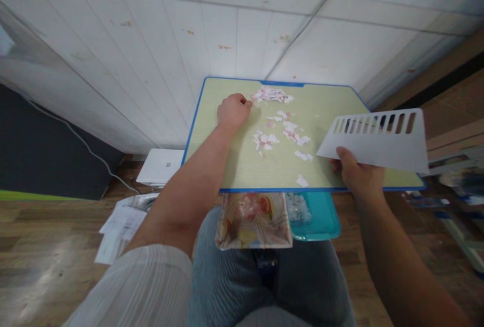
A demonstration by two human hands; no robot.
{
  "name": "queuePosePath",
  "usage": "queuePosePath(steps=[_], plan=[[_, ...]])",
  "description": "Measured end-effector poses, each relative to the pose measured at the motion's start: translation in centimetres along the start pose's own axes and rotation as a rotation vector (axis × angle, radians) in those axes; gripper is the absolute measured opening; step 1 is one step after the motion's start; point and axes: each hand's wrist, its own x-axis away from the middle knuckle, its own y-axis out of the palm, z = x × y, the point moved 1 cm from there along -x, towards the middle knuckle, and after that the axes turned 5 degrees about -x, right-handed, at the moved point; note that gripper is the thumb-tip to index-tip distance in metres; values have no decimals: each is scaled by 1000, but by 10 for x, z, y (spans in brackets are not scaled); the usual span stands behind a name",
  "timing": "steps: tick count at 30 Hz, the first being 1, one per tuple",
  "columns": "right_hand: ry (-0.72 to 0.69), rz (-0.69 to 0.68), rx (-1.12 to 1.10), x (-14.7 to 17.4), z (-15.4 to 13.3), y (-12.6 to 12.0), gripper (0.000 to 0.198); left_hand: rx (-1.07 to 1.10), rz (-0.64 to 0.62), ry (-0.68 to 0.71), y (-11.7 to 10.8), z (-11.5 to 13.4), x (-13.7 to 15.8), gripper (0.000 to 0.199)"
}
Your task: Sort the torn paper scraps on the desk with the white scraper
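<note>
My right hand grips a stiff white slotted sheet by its lower edge, thumb on top. The sheet is tilted, with a row of long slots along its far side, over the right part of a small pale-green tabletop with a blue rim. Just left of a pile of torn paper scraps, my left hand rests with curled fingers, thumb and forefinger close together. Whatever it may hold is hidden. More white and pinkish scraps lie loose across the middle of the table.
Below the near edge are a patterned box-like container and a teal plastic tray with white scraps inside. A white panelled wall stands behind the table. On the floor at left are a white box and papers.
</note>
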Motion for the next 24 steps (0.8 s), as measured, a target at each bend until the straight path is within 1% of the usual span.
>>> queuePosePath(steps=[4, 6, 8, 12, 15, 20, 24], plan=[[-40, -36, 39, -5, -7, 13, 47, -1, -1, 4, 0, 0, 0, 32], [-43, -40, 23, -5, -9, 18, 45, -4, -3, 3, -1, 0, 0, 32], [-40, -27, -39, -4, -10, 21, 41, -4, -2, 0, -1, 0, 0, 31], [8, -2, -136, 1, -7, 17, 33, 1, 6, -4, -1, 1, 0, 30], [32, -14, -101, 7, -7, 12, 32, 1, 13, 6, -1, 1, 0, 29], [19, -42, -68, 15, -13, 9, 38, -1, 16, 5, 0, 0, -1, 29], [37, -14, -73, 19, -15, 9, 36, 10, 9, 2, 1, -1, -1, 29]])
